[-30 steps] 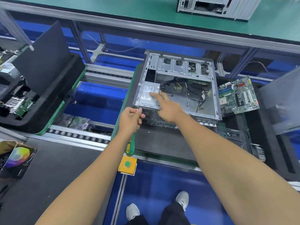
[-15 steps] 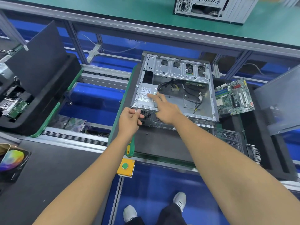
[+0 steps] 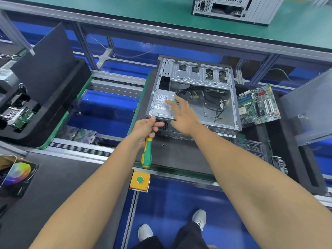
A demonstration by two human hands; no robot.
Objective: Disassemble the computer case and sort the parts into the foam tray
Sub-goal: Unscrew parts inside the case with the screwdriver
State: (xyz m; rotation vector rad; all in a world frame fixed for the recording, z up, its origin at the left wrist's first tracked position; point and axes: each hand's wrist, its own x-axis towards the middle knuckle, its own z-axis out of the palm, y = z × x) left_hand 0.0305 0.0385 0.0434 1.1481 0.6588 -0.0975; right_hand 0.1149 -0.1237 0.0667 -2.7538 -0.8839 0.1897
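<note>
An open grey computer case (image 3: 231, 112) lies on its side on a black foam tray (image 3: 179, 155). A silver power supply (image 3: 162, 105) with a white label sits in its near left corner, with black cables (image 3: 186, 92) beside it. My left hand (image 3: 146, 128) grips a green and yellow screwdriver (image 3: 147, 153) at the case's near left corner. My right hand (image 3: 183, 115) hovers with straight fingers over the power supply. A green motherboard (image 3: 258, 105) leans in the tray to the right of the case. A small screw (image 3: 163, 145) lies on the foam.
Another foam tray (image 3: 45, 108) with a raised black panel and boards stands at the left on the roller conveyor (image 3: 80, 151). A grey side panel (image 3: 309, 108) leans at the right. A yellow box with a green button (image 3: 140, 179) sits at the near edge. A second case (image 3: 233, 8) stands on the far green bench.
My right hand has lifted off the power supply and spread its fingers. My left hand has shifted slightly, so more of the screwdriver handle shows.
</note>
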